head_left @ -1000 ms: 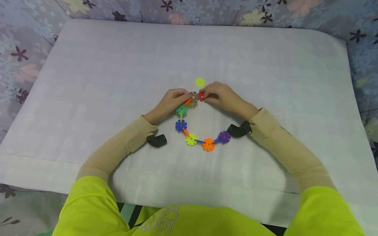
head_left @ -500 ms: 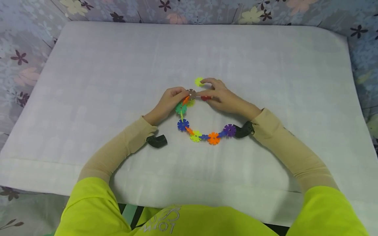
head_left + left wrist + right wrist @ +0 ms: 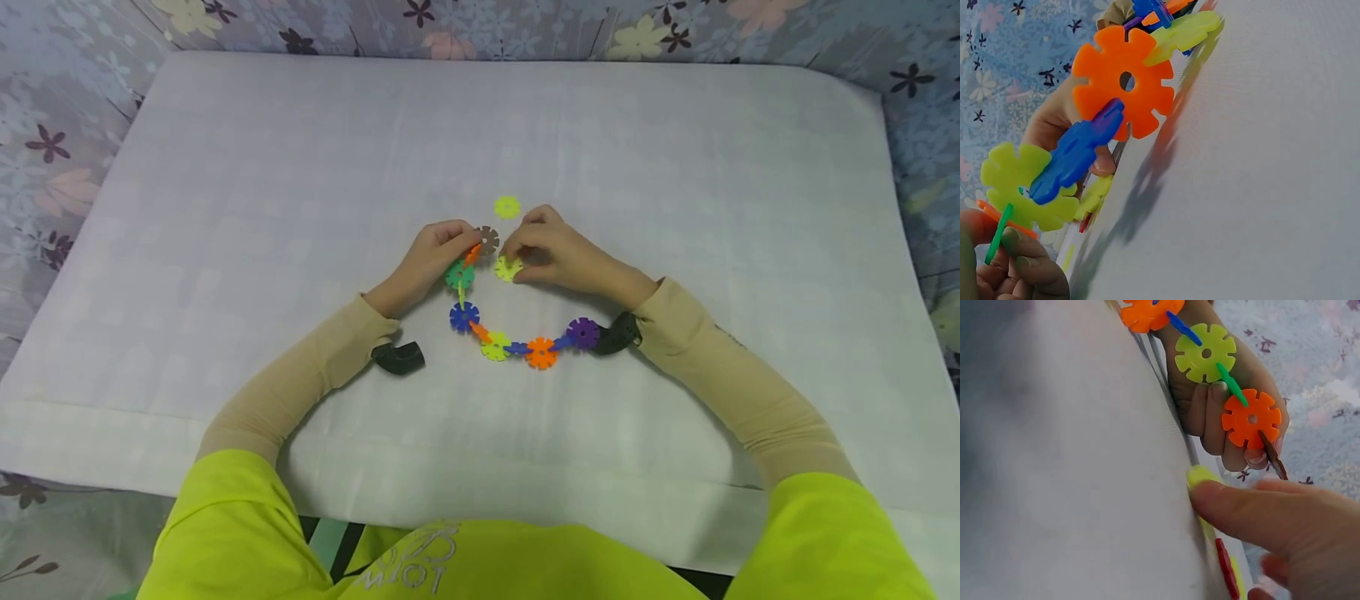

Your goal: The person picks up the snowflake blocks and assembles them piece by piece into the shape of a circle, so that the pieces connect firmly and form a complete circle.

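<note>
A chain of notched plastic snowflake discs curves over the white surface, from a brown disc (image 3: 489, 240) through green, blue, yellow and orange ones to a purple disc (image 3: 582, 333). My left hand (image 3: 438, 252) pinches the chain's upper end by an orange disc (image 3: 1252, 419), with the brown disc jutting past the fingertips. To its right, my right hand (image 3: 566, 257) pinches a loose yellow disc (image 3: 508, 268) between thumb and finger, low at the surface. Beneath that hand lies a red disc (image 3: 1227, 569), seen edge-on in the right wrist view and hidden in the head view.
Another yellow disc (image 3: 507, 207) lies flat beyond the right hand. Black curved pieces (image 3: 398, 358) stick out at both sleeve cuffs, the right one beside the purple disc. The white tabletop (image 3: 300, 167) meets floral-patterned fabric (image 3: 450, 29) at its far edge.
The right hand has let go of the red disc and taken the yellow disc lying beneath the brown one, shifting it right. The chain's purple end has moved up and right.
</note>
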Motion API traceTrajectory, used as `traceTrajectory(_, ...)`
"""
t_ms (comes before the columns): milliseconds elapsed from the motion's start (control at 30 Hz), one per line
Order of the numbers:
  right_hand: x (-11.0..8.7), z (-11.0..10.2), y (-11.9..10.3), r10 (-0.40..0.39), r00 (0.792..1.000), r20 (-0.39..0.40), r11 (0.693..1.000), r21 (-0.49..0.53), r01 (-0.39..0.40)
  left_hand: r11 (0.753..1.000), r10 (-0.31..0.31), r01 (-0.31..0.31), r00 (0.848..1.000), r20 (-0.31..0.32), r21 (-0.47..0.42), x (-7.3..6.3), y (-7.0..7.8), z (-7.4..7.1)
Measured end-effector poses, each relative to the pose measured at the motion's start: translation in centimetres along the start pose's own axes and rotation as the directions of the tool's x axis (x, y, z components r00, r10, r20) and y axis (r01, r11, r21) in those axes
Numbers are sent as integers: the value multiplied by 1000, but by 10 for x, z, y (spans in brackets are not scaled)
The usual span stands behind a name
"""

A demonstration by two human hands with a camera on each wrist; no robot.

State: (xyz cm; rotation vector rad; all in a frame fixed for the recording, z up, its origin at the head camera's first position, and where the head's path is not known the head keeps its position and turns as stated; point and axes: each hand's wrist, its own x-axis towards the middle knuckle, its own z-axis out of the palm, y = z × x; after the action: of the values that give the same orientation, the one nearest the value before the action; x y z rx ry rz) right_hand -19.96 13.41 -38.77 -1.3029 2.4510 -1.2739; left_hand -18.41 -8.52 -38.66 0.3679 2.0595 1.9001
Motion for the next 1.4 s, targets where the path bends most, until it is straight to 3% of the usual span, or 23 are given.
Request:
traceTrajectory(133, -2, -2, -6, 129, 984, -120, 986, 121, -114, 1000, -3, 2, 1000, 12, 29, 0, -1, 0)
traceTrajectory(200, -2, -5, -15, 170, 973, -157, 969, 206, -136, 999, -10, 9, 1000, 18, 49, 0, 0, 0)
traceTrajectory(400, -2, -9, -31, 201, 968, -151, 928, 345, -139, 992, -11, 5, 999, 50, 128, 1, -1, 0)
traceTrajectory(567, -3, -9, -31, 209, 969, -128, 916, 372, -149, 985, 3, -17, 997, 80, 171, 1, 0, 0)
traceTrajectory(833, -3, -9, -30, 204, 965, -162, 913, 388, -128, 982, 15, -37, 993, 117, 186, 2, 0, 0)
traceTrajectory(1067, -5, -2, -17, 210, 968, -138, 875, 467, -123, 979, 25, -57, 986, 167, 194, 3, 1, 1)
traceTrajectory(1233, -5, 5, -7, 183, 967, -177, 881, 466, -82, 979, 31, -64, 985, 168, 194, 2, 2, -1)
traceTrajectory(1400, -4, 8, -7, 163, 967, -196, 884, 464, -55, 985, 3, -32, 985, 174, 168, 1, 3, -1)
